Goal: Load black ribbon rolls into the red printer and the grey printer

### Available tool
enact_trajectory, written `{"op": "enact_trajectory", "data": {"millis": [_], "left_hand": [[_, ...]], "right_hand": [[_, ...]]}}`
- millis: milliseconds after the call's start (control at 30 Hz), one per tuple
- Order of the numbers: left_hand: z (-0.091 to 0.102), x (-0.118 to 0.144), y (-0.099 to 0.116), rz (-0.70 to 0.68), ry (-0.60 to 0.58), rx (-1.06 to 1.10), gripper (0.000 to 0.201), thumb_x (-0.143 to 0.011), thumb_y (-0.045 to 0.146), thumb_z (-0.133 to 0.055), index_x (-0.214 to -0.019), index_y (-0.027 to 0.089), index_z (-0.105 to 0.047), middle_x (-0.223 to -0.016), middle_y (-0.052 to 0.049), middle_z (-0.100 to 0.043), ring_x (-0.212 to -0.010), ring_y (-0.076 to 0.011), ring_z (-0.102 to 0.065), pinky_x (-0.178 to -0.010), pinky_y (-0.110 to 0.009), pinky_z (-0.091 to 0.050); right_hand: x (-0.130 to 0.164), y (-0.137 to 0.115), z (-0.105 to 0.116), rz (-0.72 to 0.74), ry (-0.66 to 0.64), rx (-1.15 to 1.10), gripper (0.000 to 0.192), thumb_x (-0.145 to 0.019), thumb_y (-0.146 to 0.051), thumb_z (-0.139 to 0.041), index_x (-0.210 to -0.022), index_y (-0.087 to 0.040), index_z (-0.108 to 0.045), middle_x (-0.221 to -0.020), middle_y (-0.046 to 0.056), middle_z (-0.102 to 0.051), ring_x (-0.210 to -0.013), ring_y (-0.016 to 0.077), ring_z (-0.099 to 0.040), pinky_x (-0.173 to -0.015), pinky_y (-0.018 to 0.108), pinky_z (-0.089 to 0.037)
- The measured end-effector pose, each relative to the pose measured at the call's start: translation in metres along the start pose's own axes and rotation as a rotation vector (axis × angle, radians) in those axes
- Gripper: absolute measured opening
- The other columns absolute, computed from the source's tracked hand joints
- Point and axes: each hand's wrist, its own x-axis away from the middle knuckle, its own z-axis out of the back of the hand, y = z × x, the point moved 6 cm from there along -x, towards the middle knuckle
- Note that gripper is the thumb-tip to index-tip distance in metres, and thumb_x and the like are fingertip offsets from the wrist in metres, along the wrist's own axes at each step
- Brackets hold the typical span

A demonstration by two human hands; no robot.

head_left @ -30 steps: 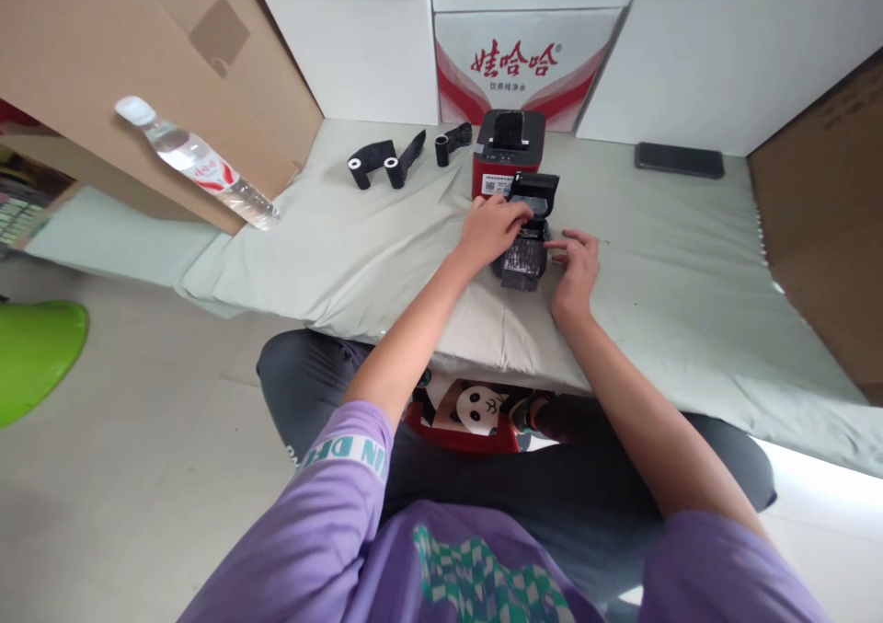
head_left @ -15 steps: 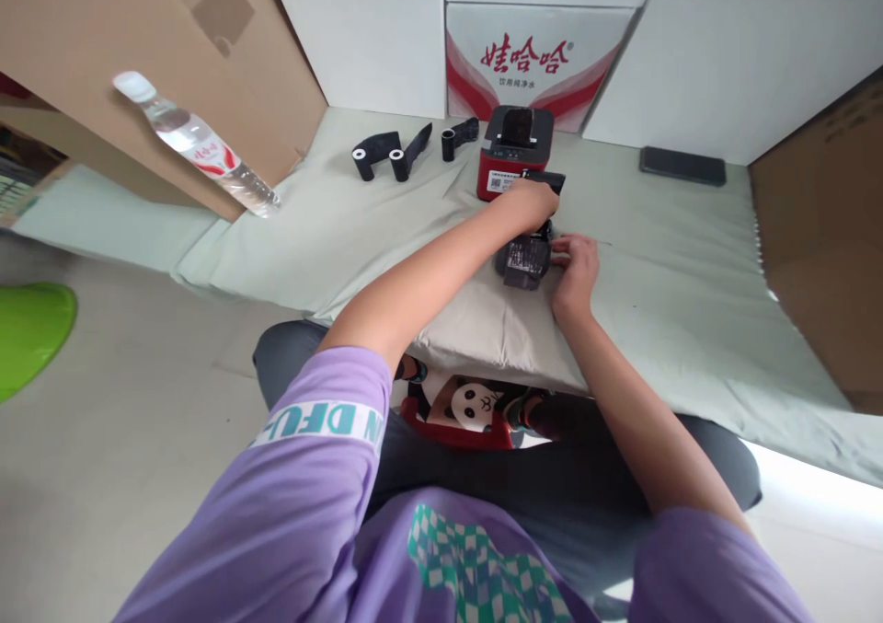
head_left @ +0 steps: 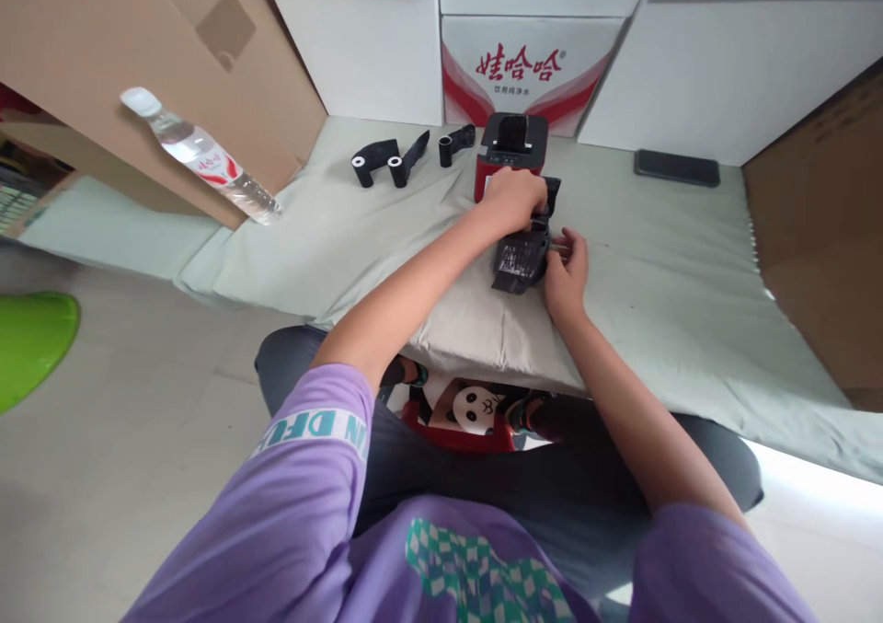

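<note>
A small black device (head_left: 540,224) with a raised flap (head_left: 553,195) sits on the cloth before me. Black, shiny ribbon film (head_left: 516,262) with pale streaks hangs over its near side. My left hand (head_left: 516,198) reaches over the device from the left, fingers bent down and closed at its inside; what they pinch is hidden. At the device's right side, my right hand (head_left: 567,273) has its thumb and fingers curled against the edge. Right behind my left hand stands a red and black box-shaped machine (head_left: 514,144) with black film on top.
Several black ribbon rolls (head_left: 398,170) lie left of the machine. A phone-like black slab (head_left: 676,167) rests at the right. A water bottle (head_left: 207,158) leans by a cardboard box (head_left: 227,80). White cartons (head_left: 524,66) line the back; another brown box (head_left: 820,218) borders the right.
My left hand has moved slightly left and now covers more of the red machine's front. The ribbon film's near end has shifted left. My right hand stays beside the device.
</note>
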Motion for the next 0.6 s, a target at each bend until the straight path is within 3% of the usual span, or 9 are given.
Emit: {"op": "enact_trajectory", "data": {"millis": [133,267,333,433,600], "left_hand": [[0.027,0.026,-0.033,-0.047,0.215,0.492,0.035,-0.075,0.024,-0.092,-0.109,0.023,-0.085,-0.11,-0.007,-0.081,-0.118,-0.0323,-0.074,-0.112,-0.051,-0.057],[0.044,0.064,-0.086,0.083,0.417,0.813,0.033,-0.084,0.023,-0.085,-0.115,0.02,-0.076,-0.116,-0.006,-0.077,-0.131,-0.0311,-0.067,-0.116,-0.052,-0.054],[0.044,0.083,-0.113,0.229,0.5,0.906,0.032,-0.083,0.023,-0.087,-0.111,0.021,-0.071,-0.112,-0.006,-0.075,-0.13,-0.0307,-0.068,-0.111,-0.05,-0.057],[0.04,0.108,-0.145,0.453,0.614,1.01,0.039,-0.079,0.026,-0.093,-0.106,0.022,-0.064,-0.101,-0.004,-0.073,-0.114,-0.0285,-0.075,-0.095,-0.044,-0.064],[0.041,0.132,-0.168,0.611,0.794,1.023,0.046,-0.07,0.03,-0.101,-0.093,0.022,-0.062,-0.091,-0.002,-0.067,-0.101,-0.0233,-0.074,-0.083,-0.032,-0.063]], "right_hand": [[0.0,-0.004,0.0,0.043,-0.044,-0.027,0.047,-0.085,-0.04,-0.064,-0.129,-0.025,-0.061,-0.122,0.009,-0.066,-0.113,0.0254,-0.066,-0.11,0.053,-0.057],[0.001,-0.008,0.001,0.017,-0.019,-0.004,0.04,-0.085,-0.034,-0.063,-0.123,-0.024,-0.063,-0.121,0.01,-0.068,-0.113,0.0257,-0.066,-0.114,0.056,-0.055],[0.002,-0.01,0.001,-0.029,-0.009,-0.004,0.041,-0.084,-0.031,-0.061,-0.124,-0.024,-0.063,-0.122,0.009,-0.069,-0.106,0.0232,-0.066,-0.109,0.054,-0.057],[0.004,-0.014,0.0,-0.038,-0.016,-0.004,0.039,-0.083,-0.03,-0.059,-0.121,-0.024,-0.063,-0.125,0.01,-0.069,-0.104,0.0218,-0.066,-0.105,0.049,-0.058],[0.004,-0.016,0.0,-0.032,-0.019,-0.005,0.033,-0.084,-0.032,-0.059,-0.116,-0.025,-0.062,-0.123,0.008,-0.069,-0.102,0.0207,-0.065,-0.101,0.046,-0.057]]}}
